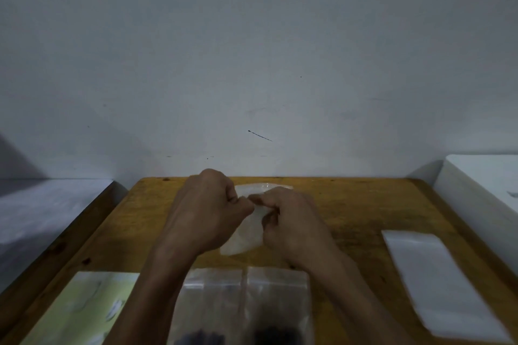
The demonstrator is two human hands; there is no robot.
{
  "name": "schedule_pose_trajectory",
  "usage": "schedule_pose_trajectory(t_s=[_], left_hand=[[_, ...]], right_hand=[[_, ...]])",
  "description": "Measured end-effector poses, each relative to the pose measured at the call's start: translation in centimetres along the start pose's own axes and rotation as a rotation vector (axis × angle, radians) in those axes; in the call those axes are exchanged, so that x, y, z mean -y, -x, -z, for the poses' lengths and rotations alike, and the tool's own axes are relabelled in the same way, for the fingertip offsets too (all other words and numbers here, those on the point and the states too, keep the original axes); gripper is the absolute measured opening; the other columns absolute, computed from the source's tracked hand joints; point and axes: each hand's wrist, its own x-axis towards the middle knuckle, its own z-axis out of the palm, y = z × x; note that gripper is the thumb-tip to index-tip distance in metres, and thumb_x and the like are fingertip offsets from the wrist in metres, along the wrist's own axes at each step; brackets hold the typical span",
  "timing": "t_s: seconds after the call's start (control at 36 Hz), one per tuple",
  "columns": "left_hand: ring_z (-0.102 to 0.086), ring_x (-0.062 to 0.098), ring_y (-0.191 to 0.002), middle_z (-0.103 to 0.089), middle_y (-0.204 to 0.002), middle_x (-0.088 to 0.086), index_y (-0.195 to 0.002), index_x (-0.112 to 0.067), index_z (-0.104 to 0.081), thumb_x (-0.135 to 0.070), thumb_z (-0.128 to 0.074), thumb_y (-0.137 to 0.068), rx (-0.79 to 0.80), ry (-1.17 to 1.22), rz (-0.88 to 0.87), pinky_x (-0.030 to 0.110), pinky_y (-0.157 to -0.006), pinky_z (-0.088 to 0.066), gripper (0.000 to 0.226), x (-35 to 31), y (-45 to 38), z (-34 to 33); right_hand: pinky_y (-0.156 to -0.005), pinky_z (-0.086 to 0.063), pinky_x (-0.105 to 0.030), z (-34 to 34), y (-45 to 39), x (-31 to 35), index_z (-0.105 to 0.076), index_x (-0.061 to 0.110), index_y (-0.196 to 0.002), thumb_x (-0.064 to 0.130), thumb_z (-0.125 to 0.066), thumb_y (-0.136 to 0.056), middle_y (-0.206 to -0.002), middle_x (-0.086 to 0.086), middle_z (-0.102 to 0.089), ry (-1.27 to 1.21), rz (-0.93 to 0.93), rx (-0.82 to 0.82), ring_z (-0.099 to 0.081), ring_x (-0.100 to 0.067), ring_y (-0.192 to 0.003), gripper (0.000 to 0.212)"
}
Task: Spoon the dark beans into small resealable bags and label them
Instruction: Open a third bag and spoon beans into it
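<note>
Over the middle of the wooden table, my left hand and my right hand both pinch a small clear resealable bag at its edge, fingertips almost touching. The held bag looks empty; part of it is hidden behind my hands. Two more clear bags lie flat at the near edge, side by side: the left one and the right one, each with dark beans at its bottom. No spoon is in view.
A stack of clear empty bags lies at the right of the table. A pale yellow-green sheet lies at the near left. A white box stands off the table's right edge. A grey wall rises right behind the table.
</note>
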Motion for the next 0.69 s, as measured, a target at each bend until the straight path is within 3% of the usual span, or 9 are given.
schedule_pose_trajectory(t_s=[0.14,0.19,0.28,0.33,0.36,0.42,0.53,0.69], left_hand=[[-0.062,0.007,-0.053,-0.066,-0.057,-0.004,-0.062,-0.019,-0.065,-0.045,-0.074,-0.081,0.005,0.089,-0.106,0.030,-0.054,-0.054,0.034,-1.1,-0.1,0.9],[-0.060,0.005,-0.065,-0.065,-0.071,-0.011,-0.076,-0.027,-0.065,-0.062,-0.074,-0.069,0.048,0.130,-0.139,0.022,-0.056,-0.048,0.037,-0.8,0.0,1.7],[-0.045,-0.003,-0.109,-0.045,-0.125,-0.026,-0.125,-0.043,-0.044,-0.071,-0.082,-0.045,0.250,0.019,-0.165,0.017,-0.087,-0.045,0.094,0.4,0.0,2.3],[-0.020,0.000,-0.134,-0.021,-0.143,-0.028,-0.150,-0.044,-0.017,-0.071,-0.086,-0.040,0.380,-0.117,-0.195,0.029,-0.114,-0.030,0.133,1.1,-0.2,1.9],[-0.014,0.004,-0.140,-0.017,-0.150,-0.024,-0.153,-0.040,-0.011,-0.072,-0.085,-0.042,0.405,-0.192,-0.218,0.035,-0.121,-0.021,0.137,1.4,-0.5,1.3],[-0.021,0.009,-0.139,-0.024,-0.154,-0.016,-0.153,-0.035,-0.015,-0.070,-0.083,-0.053,0.407,-0.285,-0.233,0.041,-0.124,-0.014,0.127,1.8,-0.8,0.3],[-0.031,0.003,-0.110,-0.040,-0.136,-0.014,-0.141,-0.034,-0.033,-0.061,-0.084,-0.060,0.333,-0.284,-0.251,0.030,-0.110,-0.030,0.100,2.9,-1.1,-0.9],[-0.034,0.005,-0.107,-0.043,-0.127,-0.015,-0.134,-0.034,-0.040,-0.060,-0.084,-0.059,0.287,-0.299,-0.267,0.024,-0.098,-0.034,0.090,4.0,-1.5,-2.7]], right_hand=[[-0.067,-0.061,-0.036,0.5,-0.3,-0.1,-0.078,0.022,-0.096,0.025,-0.065,-0.089,-0.089,0.007,-0.075,-0.194,0.025,-0.096,-0.069,-0.009,-0.079,0.015],[-0.065,-0.061,-0.032,0.6,-0.5,-0.5,-0.076,0.022,-0.103,0.025,-0.071,-0.088,-0.090,0.009,-0.074,-0.299,-0.008,-0.061,-0.070,-0.009,-0.079,0.016],[-0.071,-0.062,-0.032,0.5,-0.6,-1.6,-0.075,0.024,-0.110,0.028,-0.081,-0.080,-0.095,0.015,-0.074,-0.393,-0.067,-0.031,-0.071,-0.006,-0.083,0.031],[-0.073,-0.063,-0.034,0.4,-0.8,-2.2,-0.076,0.023,-0.109,0.017,-0.079,-0.083,-0.097,0.013,-0.075,-0.414,-0.063,-0.012,-0.071,-0.006,-0.085,0.027],[-0.074,-0.063,-0.033,0.3,-0.8,-2.4,-0.076,0.022,-0.109,0.012,-0.077,-0.083,-0.098,0.012,-0.075,-0.405,-0.060,0.002,-0.071,-0.006,-0.086,0.028],[-0.077,-0.062,-0.028,0.2,-0.8,-2.5,-0.075,0.022,-0.112,0.003,-0.073,-0.081,-0.102,0.012,-0.073,-0.361,-0.059,0.037,-0.068,-0.003,-0.089,0.036],[-0.078,-0.060,-0.023,-0.2,-0.7,-2.6,-0.072,0.026,-0.116,0.012,-0.083,-0.076,-0.107,0.012,-0.069,-0.233,-0.088,0.081,-0.064,0.000,-0.092,0.044],[-0.082,-0.056,-0.022,-0.1,-0.8,-2.8,-0.070,0.030,-0.120,0.024,-0.079,-0.082,-0.113,0.015,-0.064,-0.046,-0.077,0.103,-0.056,-0.001,-0.093,0.039]])
